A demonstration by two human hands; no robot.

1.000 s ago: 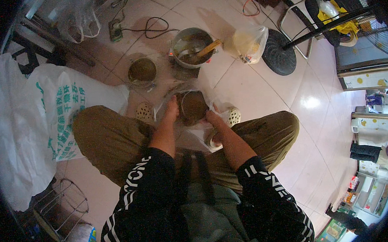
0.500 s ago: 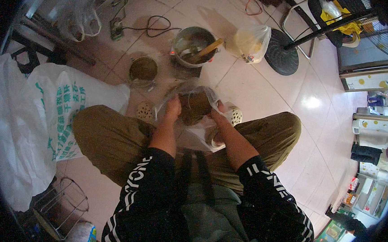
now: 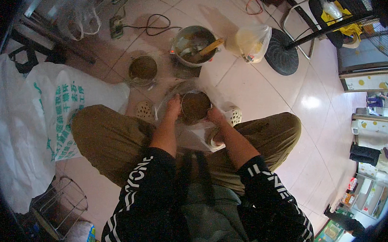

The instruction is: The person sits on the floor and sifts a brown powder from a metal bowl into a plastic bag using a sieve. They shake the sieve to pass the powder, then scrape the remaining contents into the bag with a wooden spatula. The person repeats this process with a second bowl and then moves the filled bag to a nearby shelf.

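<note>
Between my knees I grip a round tub [image 3: 195,107] of brown stuff, its round top facing me. My left hand [image 3: 173,108] is closed on its left side and my right hand [image 3: 215,115] on its right; some fingertips are hidden. A thin clear plastic bag [image 3: 165,98] spreads around the tub and both hands. Beyond the left hand, a similar clear tub [image 3: 143,69] with brown contents stands on the floor. Past the held tub, a grey pot [image 3: 180,56] with a wooden-handled tool [image 3: 210,47] leaning in it sits on a small dark base.
A large white sack [image 3: 56,112] with green print lies at left. A tied plastic bag [image 3: 254,47] with pale contents stands near a black round fan base [image 3: 281,52]. A black cable [image 3: 160,26] runs to a power strip [image 3: 116,27]. A wire rack [image 3: 67,204] is at lower left.
The tub in my hands was tilted, its side showing; now its round top faces me. My hands stay in nearly the same place.
</note>
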